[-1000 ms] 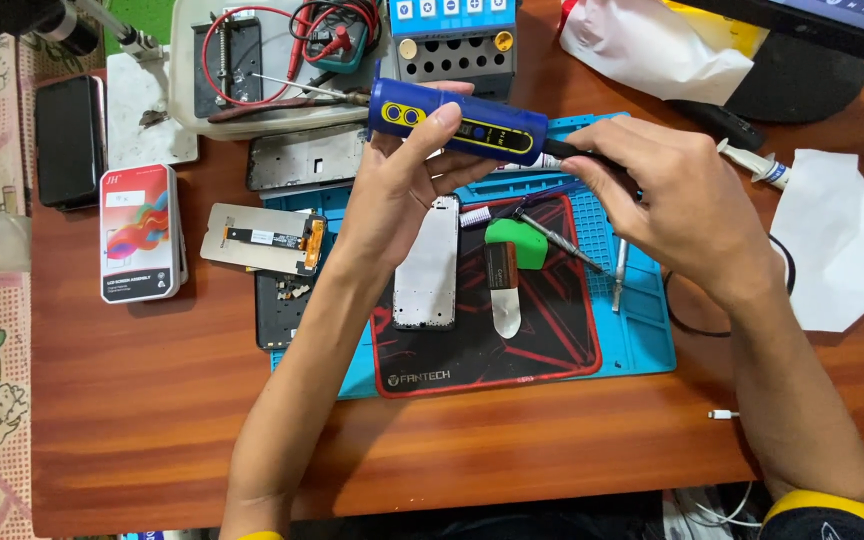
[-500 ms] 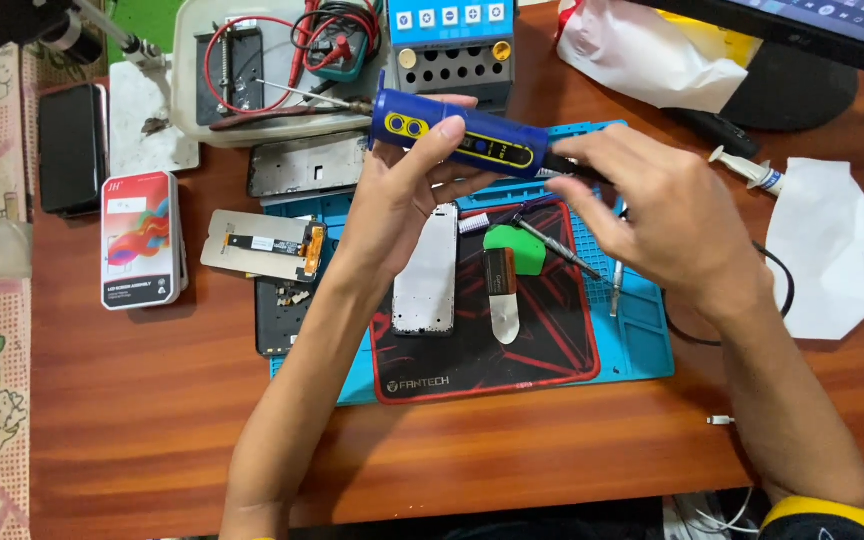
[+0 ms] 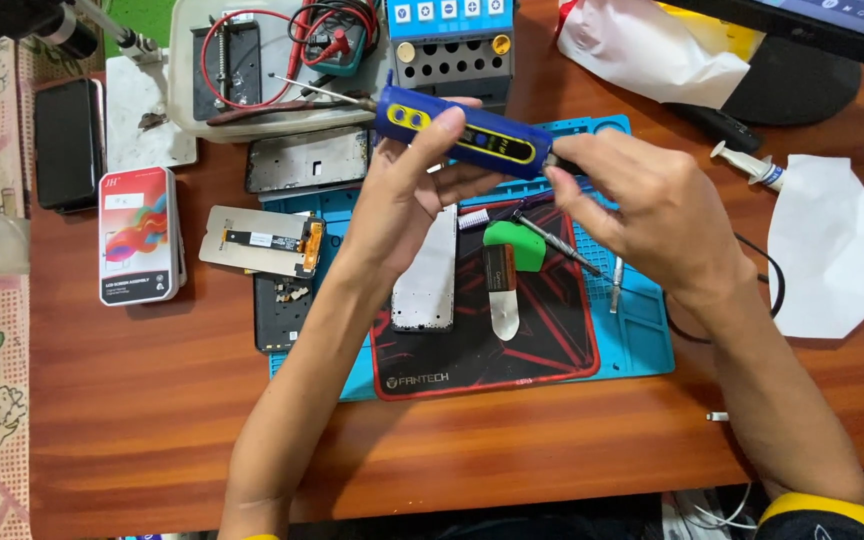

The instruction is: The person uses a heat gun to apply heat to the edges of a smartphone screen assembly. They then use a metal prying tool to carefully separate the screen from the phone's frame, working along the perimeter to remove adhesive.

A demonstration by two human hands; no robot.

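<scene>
A blue electric screwdriver with yellow buttons is held above the far edge of the blue work mat, tilted so that its button end points toward the far left corner of the desk. The left hand is closed around the screwdriver's thicker end, the thumb laid over the top and the fingers curled underneath. The right hand is pinched on the screwdriver's tip end, the fingertips drawn together there; what is gripped between them cannot be told, since it is hidden by the fingers.

Under the hands, a black mouse pad is laid on the blue mat, and on it a phone frame, a green pry tool and a metal spatula are set side by side. A thin screwdriver is lying just beside the green tool. A phone screen part with a flex cable is placed off the mat's left edge, and a colourful box is seen farther left. A white syringe and a crumpled sheet of white paper are lying near the desk's right edge. A tray of red wires is set at the far edge
</scene>
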